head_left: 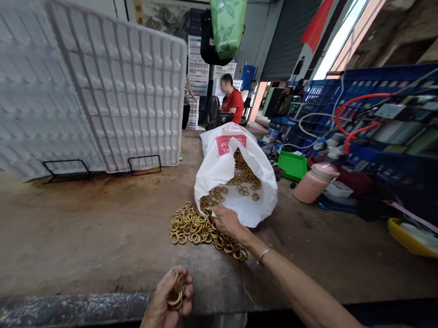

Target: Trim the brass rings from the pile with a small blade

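Several brass rings lie in the curled fingers of my left hand (170, 300), held just over the table's front edge. My right hand (227, 221) is closed at the mouth of a white plastic bag (218, 171), right above a heap of brass rings (195, 225) on the table. A small dark and whitish bit shows at its fingertips, but I cannot make out what it is. The bag lies on its side, its mouth towards me, with more brass rings (246, 173) inside. A bracelet circles my right wrist.
Ribbed white plastic trays (130, 88) stand upright in wire holders on the table (86, 244) at left. A green tray (293, 165), a pink bottle (314, 183) and a yellow tray (416, 240) are at right. A person in red (234, 102) sits beyond the table.
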A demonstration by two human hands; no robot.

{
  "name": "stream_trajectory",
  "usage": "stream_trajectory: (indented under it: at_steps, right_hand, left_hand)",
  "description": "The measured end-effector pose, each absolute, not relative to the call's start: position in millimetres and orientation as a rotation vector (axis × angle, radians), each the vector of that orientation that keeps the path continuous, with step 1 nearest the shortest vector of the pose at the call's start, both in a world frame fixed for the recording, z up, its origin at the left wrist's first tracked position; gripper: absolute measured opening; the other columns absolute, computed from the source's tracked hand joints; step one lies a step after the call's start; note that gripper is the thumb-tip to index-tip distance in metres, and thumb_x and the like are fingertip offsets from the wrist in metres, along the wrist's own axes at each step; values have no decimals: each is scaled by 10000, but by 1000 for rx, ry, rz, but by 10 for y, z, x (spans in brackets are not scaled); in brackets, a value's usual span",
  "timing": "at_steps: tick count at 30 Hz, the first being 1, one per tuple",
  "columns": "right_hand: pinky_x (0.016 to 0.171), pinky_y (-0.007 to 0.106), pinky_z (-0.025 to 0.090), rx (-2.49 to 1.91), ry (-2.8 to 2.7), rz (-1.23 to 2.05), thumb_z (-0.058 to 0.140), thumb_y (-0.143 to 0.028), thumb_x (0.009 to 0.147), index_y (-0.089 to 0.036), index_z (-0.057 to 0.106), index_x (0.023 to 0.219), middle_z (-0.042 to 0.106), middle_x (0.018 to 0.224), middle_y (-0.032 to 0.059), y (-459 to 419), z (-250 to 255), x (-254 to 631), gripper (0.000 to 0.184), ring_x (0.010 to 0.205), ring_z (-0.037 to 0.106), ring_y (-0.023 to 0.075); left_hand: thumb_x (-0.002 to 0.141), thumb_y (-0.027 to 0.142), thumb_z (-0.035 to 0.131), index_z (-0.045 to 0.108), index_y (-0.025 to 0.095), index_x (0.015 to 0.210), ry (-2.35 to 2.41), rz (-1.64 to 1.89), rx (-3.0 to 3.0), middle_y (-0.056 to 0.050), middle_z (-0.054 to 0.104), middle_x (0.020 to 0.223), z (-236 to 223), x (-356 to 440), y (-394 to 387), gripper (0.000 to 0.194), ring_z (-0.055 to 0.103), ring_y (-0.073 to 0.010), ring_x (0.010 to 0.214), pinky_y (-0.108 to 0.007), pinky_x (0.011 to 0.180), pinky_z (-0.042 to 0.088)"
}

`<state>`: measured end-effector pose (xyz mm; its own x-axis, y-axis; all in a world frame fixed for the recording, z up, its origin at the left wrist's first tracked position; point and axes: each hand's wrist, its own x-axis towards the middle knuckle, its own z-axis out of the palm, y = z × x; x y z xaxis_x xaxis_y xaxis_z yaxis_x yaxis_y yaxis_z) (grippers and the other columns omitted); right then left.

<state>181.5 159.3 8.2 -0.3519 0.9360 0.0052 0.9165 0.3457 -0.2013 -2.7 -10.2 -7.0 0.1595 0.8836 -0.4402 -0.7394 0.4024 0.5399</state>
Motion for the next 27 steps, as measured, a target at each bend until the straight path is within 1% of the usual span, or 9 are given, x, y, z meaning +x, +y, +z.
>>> stream_trajectory:
  at_steps: [5, 12, 17, 19, 23, 27]
  right_hand:
    - [711, 245, 347, -1686, -2482, 239, 412, -185, 804, -208, 572, 1002, 587, 997, 49, 1428, 39, 1872, 256, 862, 540, 168]
    - [680, 246, 343, -1630, -2305, 164, 452, -155, 752, -245, 573, 1004, 567, 976, 30, 1172, 119, 1804, 294, 810, 532, 159]
    - [697, 231, 348, -1406, -2214, 199, 448, -78, 695, -221, 595, 916, 556, 947, 26, 937, 50, 1681, 302, 834, 513, 146]
    - [684, 226, 349, -1349, -2202, 247, 433, -57, 680, -219, 594, 902, 557, 913, 18, 830, -26, 1622, 318, 804, 511, 137]
    - [659, 227, 344, -1315, -2247, 306, 436, -73, 677, -209, 582, 882, 575, 873, 11, 628, -153, 1507, 286, 773, 518, 137]
    - [619, 241, 325, -1397, -2368, 241, 461, -86, 646, -202, 564, 874, 584, 901, 21, 517, -210, 1436, 275, 763, 524, 150]
  left_hand:
    - [657, 353, 707, 616, 160, 809, 726, 1173, 211, -42, 604, 779, -103, -49, -108, 262, 525, -104, 600, -197, 445, 308]
    - [584, 328, 765, 606, 162, 765, 816, 1166, 182, -22, 607, 744, -64, -26, -98, 292, 525, -90, 590, -185, 470, 326]
    - [530, 375, 786, 582, 150, 701, 875, 1192, 244, -1, 580, 710, -11, 23, -120, 348, 493, -71, 557, -171, 442, 298]
    - [500, 405, 794, 569, 148, 682, 897, 1203, 263, 8, 568, 682, -14, 38, -128, 387, 471, -60, 528, -167, 425, 282]
    - [460, 469, 791, 529, 151, 653, 936, 1218, 314, 32, 542, 609, -66, 55, -148, 455, 351, -18, 410, -158, 376, 214]
    - [452, 500, 783, 518, 162, 687, 952, 1250, 344, 45, 521, 586, -99, 73, -193, 490, 312, -11, 380, -155, 359, 190]
